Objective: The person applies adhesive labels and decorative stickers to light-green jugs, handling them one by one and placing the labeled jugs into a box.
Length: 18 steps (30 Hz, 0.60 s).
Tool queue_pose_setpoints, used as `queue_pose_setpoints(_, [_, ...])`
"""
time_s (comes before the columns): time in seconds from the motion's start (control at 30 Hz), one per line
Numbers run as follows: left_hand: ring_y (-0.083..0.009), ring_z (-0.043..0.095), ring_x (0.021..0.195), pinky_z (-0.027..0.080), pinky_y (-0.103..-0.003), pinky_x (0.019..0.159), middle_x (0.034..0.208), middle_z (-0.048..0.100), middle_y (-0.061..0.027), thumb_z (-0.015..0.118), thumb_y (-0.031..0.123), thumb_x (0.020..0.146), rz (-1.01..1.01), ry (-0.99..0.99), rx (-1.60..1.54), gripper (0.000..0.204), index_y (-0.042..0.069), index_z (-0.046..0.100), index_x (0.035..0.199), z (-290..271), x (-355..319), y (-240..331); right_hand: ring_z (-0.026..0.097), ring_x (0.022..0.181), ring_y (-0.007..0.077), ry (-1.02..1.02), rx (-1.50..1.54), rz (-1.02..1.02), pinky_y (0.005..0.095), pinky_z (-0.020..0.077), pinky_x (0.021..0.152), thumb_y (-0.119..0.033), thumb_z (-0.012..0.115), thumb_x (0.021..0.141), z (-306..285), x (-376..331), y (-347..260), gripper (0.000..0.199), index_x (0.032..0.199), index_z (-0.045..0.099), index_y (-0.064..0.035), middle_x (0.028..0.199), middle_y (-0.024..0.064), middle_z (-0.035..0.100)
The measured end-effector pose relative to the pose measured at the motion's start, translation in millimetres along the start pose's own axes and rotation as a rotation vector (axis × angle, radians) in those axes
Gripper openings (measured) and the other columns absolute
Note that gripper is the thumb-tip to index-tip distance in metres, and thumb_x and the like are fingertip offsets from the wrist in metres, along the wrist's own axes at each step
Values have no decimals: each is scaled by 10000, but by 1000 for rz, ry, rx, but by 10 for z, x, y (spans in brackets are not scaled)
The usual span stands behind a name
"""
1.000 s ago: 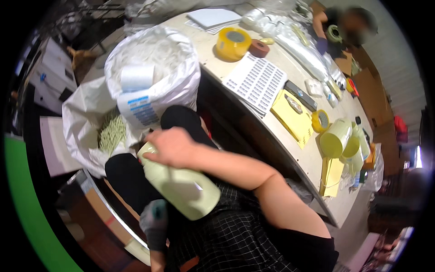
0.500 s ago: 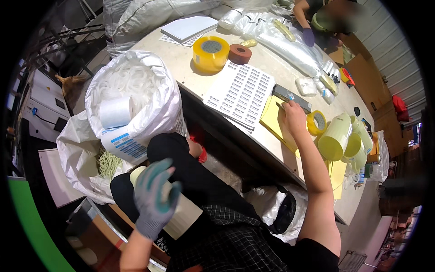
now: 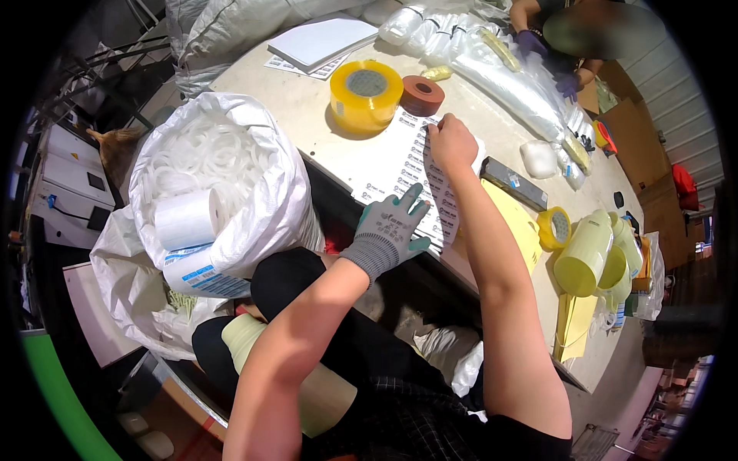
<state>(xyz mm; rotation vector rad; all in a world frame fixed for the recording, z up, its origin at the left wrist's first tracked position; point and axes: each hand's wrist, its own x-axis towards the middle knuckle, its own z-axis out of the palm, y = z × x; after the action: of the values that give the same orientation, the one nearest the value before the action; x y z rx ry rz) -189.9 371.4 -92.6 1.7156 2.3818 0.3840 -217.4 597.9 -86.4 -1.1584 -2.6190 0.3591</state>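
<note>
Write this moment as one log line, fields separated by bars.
left hand: gloved, on label sheet | right hand: bare, on sheet's far end | cone: in lap

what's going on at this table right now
A seated person has both hands on a white label sheet at the table edge. The gloved left hand presses its near end; the bare right hand touches its far end. A pale green cone rests in their lap. Another person's gloved hands work across the table.

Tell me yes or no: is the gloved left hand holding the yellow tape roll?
No, the left hand rests flat on the label sheet, while the yellow tape roll sits apart on the table.
</note>
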Motion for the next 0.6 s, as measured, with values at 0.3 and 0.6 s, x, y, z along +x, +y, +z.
queue_pose_setpoints(0.3, [-273, 670, 1119, 550, -418, 952, 1607, 461, -117, 715, 519, 909, 19, 86, 7, 694, 182, 544, 1491, 104, -9, -42, 732, 982, 341, 32, -73, -84, 468, 568, 830, -409, 699, 949, 115, 75, -68, 327, 1024, 712, -91, 1066, 121, 754])
queue_pose_setpoints(0.6, [-269, 632, 1140, 493, -437, 946, 1361, 636, -123, 700, 521, 890, 49, -118, -53, 575, 89, 678, 1268, -414, -347, 178, 489, 576, 80, -377, 844, -68, 270, 388, 537, -266, 852, 905, -373, -595, -558, 410, 684, 567, -71, 637, -21, 579])
